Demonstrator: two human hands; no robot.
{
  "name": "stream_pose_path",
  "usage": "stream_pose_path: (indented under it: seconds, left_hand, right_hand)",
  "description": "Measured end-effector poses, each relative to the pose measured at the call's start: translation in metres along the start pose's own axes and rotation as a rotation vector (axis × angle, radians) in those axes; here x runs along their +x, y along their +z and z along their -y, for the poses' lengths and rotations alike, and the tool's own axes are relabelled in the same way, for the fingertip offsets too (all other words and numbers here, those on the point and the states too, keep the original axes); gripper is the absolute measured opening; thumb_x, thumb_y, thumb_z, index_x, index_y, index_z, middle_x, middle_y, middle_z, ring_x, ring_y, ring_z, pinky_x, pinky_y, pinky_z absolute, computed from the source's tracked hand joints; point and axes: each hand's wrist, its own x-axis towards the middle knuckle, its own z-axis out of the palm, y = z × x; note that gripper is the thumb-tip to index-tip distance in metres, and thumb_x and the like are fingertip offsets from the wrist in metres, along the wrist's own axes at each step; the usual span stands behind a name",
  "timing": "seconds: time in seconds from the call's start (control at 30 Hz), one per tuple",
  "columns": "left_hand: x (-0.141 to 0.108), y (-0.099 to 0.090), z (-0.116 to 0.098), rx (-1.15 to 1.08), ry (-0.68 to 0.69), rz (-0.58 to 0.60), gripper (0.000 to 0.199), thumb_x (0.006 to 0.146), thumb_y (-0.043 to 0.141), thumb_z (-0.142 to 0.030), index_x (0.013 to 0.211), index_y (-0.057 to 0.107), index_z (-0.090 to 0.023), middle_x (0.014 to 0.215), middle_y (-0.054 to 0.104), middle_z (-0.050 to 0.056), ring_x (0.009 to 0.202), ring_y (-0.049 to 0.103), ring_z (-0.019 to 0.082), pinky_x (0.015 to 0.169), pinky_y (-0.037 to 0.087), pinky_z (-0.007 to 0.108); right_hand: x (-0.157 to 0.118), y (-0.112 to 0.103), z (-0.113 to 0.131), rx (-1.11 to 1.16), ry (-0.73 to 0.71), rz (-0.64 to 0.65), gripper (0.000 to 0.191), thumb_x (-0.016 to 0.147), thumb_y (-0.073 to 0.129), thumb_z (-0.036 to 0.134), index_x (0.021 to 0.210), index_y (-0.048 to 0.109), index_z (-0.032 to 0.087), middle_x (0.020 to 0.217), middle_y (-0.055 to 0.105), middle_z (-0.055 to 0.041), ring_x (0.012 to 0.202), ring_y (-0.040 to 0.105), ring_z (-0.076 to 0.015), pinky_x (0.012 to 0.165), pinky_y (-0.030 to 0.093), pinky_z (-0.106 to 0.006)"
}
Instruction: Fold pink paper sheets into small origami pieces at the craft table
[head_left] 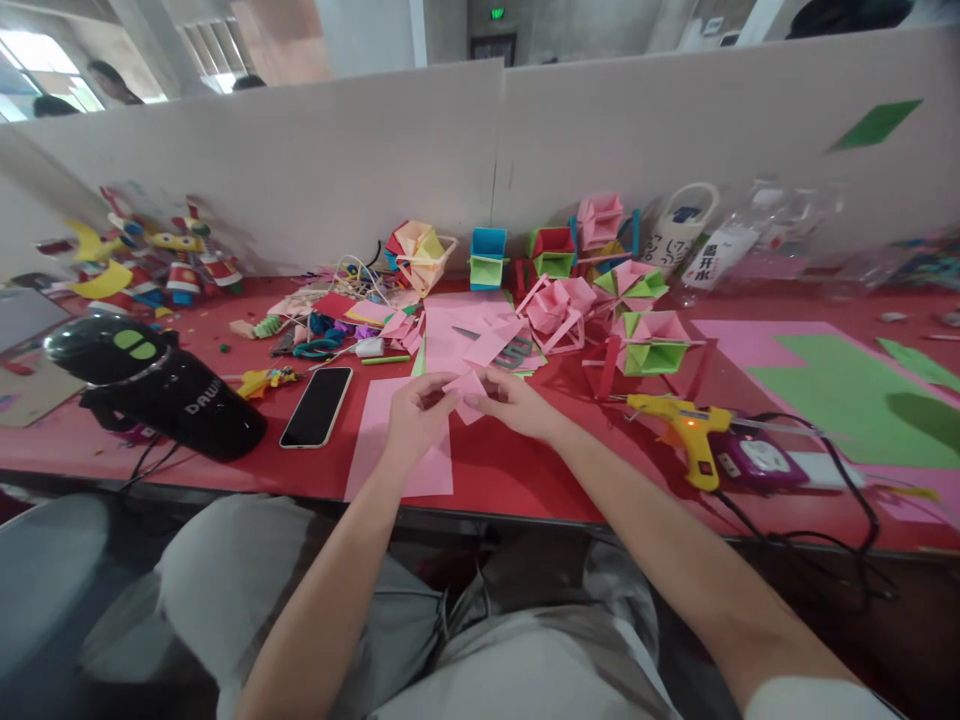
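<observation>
Between my two hands is a small piece of pink paper [468,396], held above the red table. My left hand [421,408] pinches its left side, and my right hand [517,400] has thumb and fingers closed on the right side. Under and left of my left hand lies a flat pink sheet [397,460]. Just beyond my fingers, scissors [514,352] with grey handles rest among pink and green paper, partly covered by a pink strip [493,342]. Several folded paper boxes in pink and green, such as one green and pink box [654,345], stand behind.
A black bottle [161,390] leans at the left beside a phone [316,408]. On the right, a yellow glue gun [694,435] with a lit orange light trails a black cord. Large green paper [862,400] lies beyond it. A white partition [300,170] closes the back.
</observation>
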Motion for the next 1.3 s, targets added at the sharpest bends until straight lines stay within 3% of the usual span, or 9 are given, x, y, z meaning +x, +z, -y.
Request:
stream_pose_path:
  seconds: [0.17,0.27,0.4,0.7,0.83,0.93,1.03,1.2,1.3]
  left_hand:
    - [0.000,0.002,-0.004,0.034,0.036,0.007,0.025,0.079,0.068,-0.028,0.102,0.072,-0.019,0.101,0.073,0.008,0.088,0.067,0.019,0.081,0.053,0.031]
    - [-0.002,0.000,-0.012,0.030,0.156,-0.037,0.016,0.077,0.059,-0.017,0.087,0.072,-0.020,0.101,0.071,0.006,0.096,0.065,0.019,0.084,0.051,0.030]
    - [-0.007,-0.008,-0.019,0.080,0.213,-0.119,0.020,0.069,0.047,-0.009,0.057,0.058,-0.020,0.060,0.057,0.000,0.061,0.055,0.014,0.061,0.043,0.027]
    - [-0.006,-0.011,-0.016,-0.071,0.087,0.071,0.030,0.074,0.042,-0.018,0.044,0.040,-0.019,0.045,0.034,-0.001,0.044,0.030,0.011,0.047,0.020,0.028]
    - [-0.004,-0.008,-0.015,-0.007,-0.016,0.057,0.039,0.090,0.040,-0.027,0.051,0.039,-0.020,0.050,0.034,-0.002,0.047,0.033,0.011,0.048,0.023,0.027]
    - [-0.005,-0.006,-0.013,0.140,0.035,0.072,0.036,0.098,0.040,-0.039,0.072,0.055,-0.020,0.059,0.045,-0.002,0.054,0.043,0.012,0.053,0.033,0.026]
    - [-0.005,-0.005,-0.011,0.229,0.098,0.035,0.036,0.099,0.040,-0.043,0.081,0.060,-0.019,0.062,0.050,-0.001,0.056,0.048,0.012,0.057,0.038,0.025]
    - [-0.005,-0.003,-0.010,0.152,0.089,0.002,0.025,0.097,0.041,-0.031,0.092,0.063,-0.020,0.064,0.055,0.000,0.059,0.054,0.013,0.059,0.043,0.025]
    - [-0.006,-0.003,-0.010,0.151,0.164,-0.043,0.026,0.084,0.042,-0.011,0.091,0.064,-0.020,0.079,0.064,0.003,0.074,0.060,0.015,0.069,0.047,0.026]
  right_hand:
    - [0.001,-0.002,-0.002,-0.048,-0.011,-0.088,0.029,0.080,0.072,0.044,0.088,0.063,0.018,0.077,0.061,0.0003,0.067,0.052,-0.0126,0.066,0.043,-0.027]
    - [0.002,-0.006,-0.002,-0.007,0.022,-0.121,0.028,0.080,0.072,0.044,0.086,0.062,0.018,0.075,0.061,0.0004,0.065,0.052,-0.0120,0.063,0.043,-0.026]
    - [0.003,-0.010,-0.005,0.010,0.040,-0.156,0.027,0.080,0.071,0.043,0.085,0.061,0.018,0.080,0.063,-0.0015,0.067,0.055,-0.0130,0.063,0.045,-0.027]
    - [0.002,-0.010,0.002,0.014,0.071,-0.184,0.029,0.075,0.074,0.044,0.083,0.060,0.019,0.082,0.067,-0.0028,0.071,0.059,-0.0156,0.065,0.048,-0.028]
    - [0.002,-0.009,0.004,0.019,0.058,-0.167,0.030,0.074,0.075,0.045,0.084,0.062,0.019,0.083,0.068,-0.0030,0.073,0.060,-0.0161,0.069,0.049,-0.030]
    - [0.002,-0.008,0.004,0.031,0.047,-0.160,0.031,0.075,0.074,0.046,0.083,0.061,0.019,0.081,0.067,-0.0024,0.072,0.059,-0.0152,0.070,0.048,-0.029]
    - [0.001,-0.008,0.005,0.012,0.040,-0.168,0.034,0.075,0.074,0.048,0.080,0.059,0.019,0.076,0.063,-0.0007,0.068,0.055,-0.0132,0.065,0.045,-0.027]
    - [0.001,-0.006,0.008,0.038,0.049,-0.167,0.035,0.074,0.074,0.049,0.083,0.060,0.019,0.079,0.065,-0.0013,0.070,0.057,-0.0140,0.067,0.046,-0.028]
    - [0.000,-0.007,0.009,0.040,0.051,-0.160,0.035,0.073,0.075,0.049,0.084,0.061,0.018,0.080,0.067,-0.0023,0.071,0.058,-0.0149,0.069,0.048,-0.029]
